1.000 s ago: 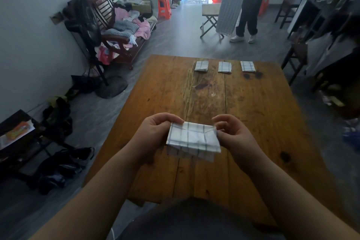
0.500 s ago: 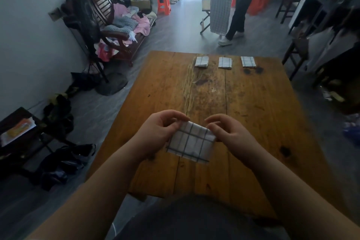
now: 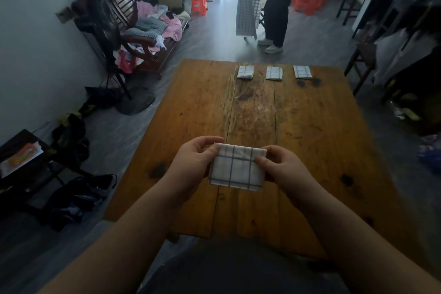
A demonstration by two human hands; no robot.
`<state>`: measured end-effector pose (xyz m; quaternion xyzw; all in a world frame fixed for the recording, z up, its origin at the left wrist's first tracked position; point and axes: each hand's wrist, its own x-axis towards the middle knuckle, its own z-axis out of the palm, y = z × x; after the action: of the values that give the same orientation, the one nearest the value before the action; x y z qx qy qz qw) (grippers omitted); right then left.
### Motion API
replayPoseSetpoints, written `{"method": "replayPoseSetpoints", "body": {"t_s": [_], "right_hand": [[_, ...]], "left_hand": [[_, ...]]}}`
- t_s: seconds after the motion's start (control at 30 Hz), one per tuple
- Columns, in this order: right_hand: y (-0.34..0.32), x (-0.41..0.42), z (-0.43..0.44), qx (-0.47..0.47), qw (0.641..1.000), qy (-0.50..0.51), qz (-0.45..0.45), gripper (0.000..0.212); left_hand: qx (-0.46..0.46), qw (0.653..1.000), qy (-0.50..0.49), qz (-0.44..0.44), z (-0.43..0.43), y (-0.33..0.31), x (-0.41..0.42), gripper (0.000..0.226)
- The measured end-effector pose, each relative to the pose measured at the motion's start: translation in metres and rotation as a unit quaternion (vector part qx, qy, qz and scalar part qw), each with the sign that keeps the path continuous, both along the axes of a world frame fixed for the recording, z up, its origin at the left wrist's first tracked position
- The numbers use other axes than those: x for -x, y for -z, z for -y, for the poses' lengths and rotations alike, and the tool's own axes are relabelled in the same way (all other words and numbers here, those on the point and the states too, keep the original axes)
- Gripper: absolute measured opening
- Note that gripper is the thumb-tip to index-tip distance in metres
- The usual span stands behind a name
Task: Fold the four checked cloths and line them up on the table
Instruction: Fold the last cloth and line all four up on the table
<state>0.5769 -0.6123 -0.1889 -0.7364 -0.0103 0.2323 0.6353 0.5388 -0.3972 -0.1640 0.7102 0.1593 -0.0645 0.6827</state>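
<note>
Left grip [image 3: 193, 162], right grip [image 3: 281, 167] pinch one cloth [image 3: 238, 170]; three cloths [image 3: 245, 72] [image 3: 274, 73] [image 3: 302, 71] on table [image 3: 310, 126].

The left hand [image 3: 192, 162] and right hand [image 3: 285, 169] pinch opposite sides of the cloth [image 3: 236, 172].

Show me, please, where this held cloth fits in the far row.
Widest bare table lies left of the leftmost cloth; a narrower strip right of the rightmost cloth. Gaps beside the middle cloth are tight.

No text, label, brand, number or sign can be read anywhere in the head view.
</note>
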Motion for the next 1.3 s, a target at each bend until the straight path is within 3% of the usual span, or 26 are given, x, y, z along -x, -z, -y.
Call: {"method": "replayPoseSetpoints", "body": {"t_s": [0.27, 0.4, 0.63, 0.97, 1.3], "right_hand": [[0.005, 0.006, 0.007, -0.017, 0.998, 0.054, 0.026, 0.019], [0.007, 0.006, 0.008, 0.025, 0.999, 0.031, 0.031, 0.018], [0.006, 0.007, 0.008, 0.101, 0.986, -0.045, 0.125, 0.012], [0.007, 0.009, 0.004, 0.141, 0.979, -0.069, 0.130, 0.006], [-0.001, 0.005, -0.004, 0.205, 0.958, -0.140, 0.146, 0.014]], "left_hand": [[0.034, 0.999, -0.020, -0.034, 0.006, 0.005, 0.002, 0.023], [-0.015, 0.999, -0.007, -0.033, 0.010, 0.006, 0.004, 0.021], [-0.133, 0.989, 0.057, 0.007, 0.018, 0.004, 0.003, 0.011], [-0.144, 0.984, 0.106, -0.016, 0.022, 0.006, 0.002, 0.016], [-0.279, 0.942, 0.185, 0.001, 0.030, -0.001, -0.005, 0.014]]}}
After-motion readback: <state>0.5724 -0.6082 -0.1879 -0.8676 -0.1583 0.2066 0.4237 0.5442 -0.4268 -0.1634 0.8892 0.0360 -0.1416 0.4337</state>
